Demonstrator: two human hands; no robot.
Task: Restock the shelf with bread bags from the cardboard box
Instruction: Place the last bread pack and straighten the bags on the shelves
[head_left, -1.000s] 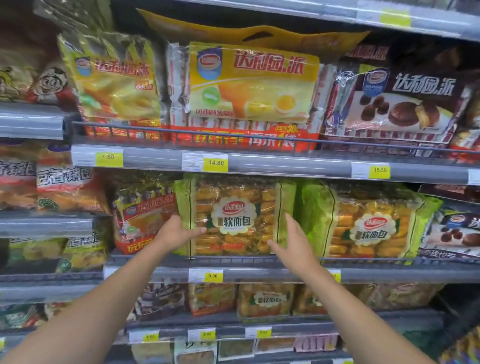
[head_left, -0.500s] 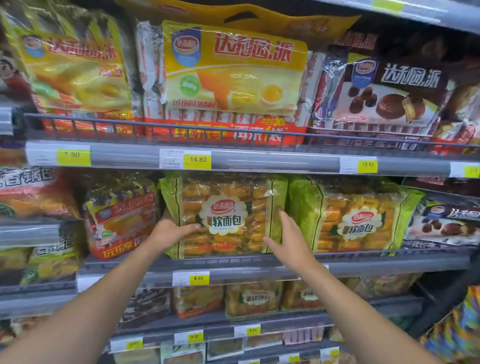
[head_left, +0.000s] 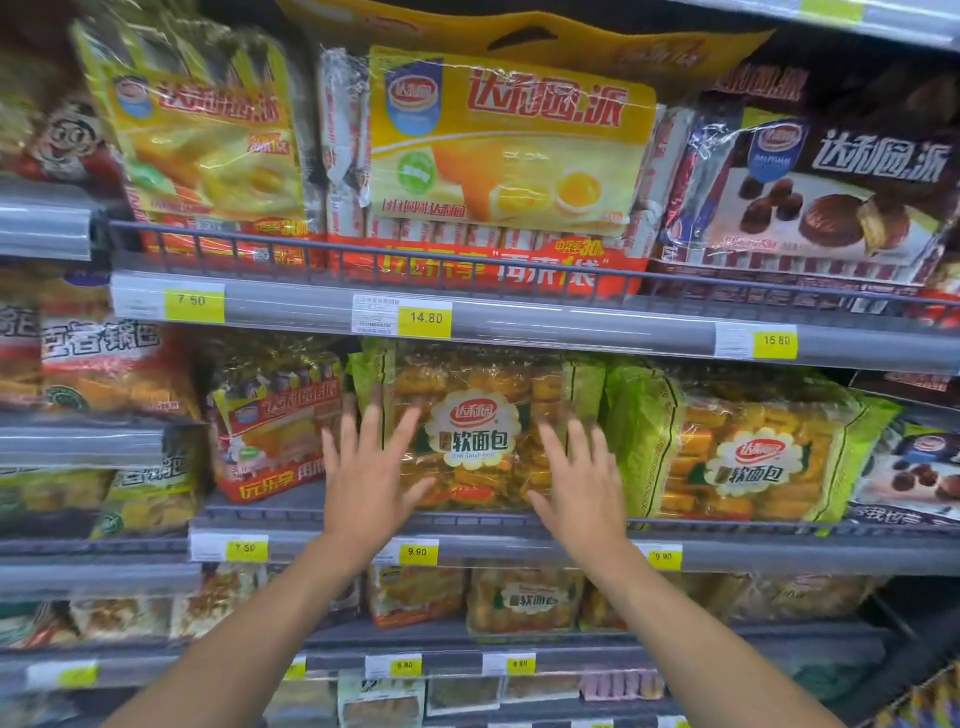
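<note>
Left grip (head_left: 370, 470): wide, fingers straight and spread, holding nothing, palm facing the left part of the bread bag (head_left: 475, 434). Right grip (head_left: 583, 486): equally wide and empty, fingers fanned over the bag's right part. The fingertips are blurred, so I cannot tell whether either grip touches the wrapper. Both forearms rise from the bottom of view and converge. The wrists sit near the level of the rail (head_left: 467, 518).

The bread bag stands upright at the front of the middle shelf (head_left: 493, 552), just behind that low rail. Its top edge lies close under the upper shelf (head_left: 571, 327), leaving little room above. Its right green edge meets a second bread bag (head_left: 748, 457). On its left, a red bag (head_left: 275, 431) leans just beside it, and a strip of bare shelf floor shows in front of that bag. A price tag (head_left: 418, 552) sits below, between the wrists.
</note>
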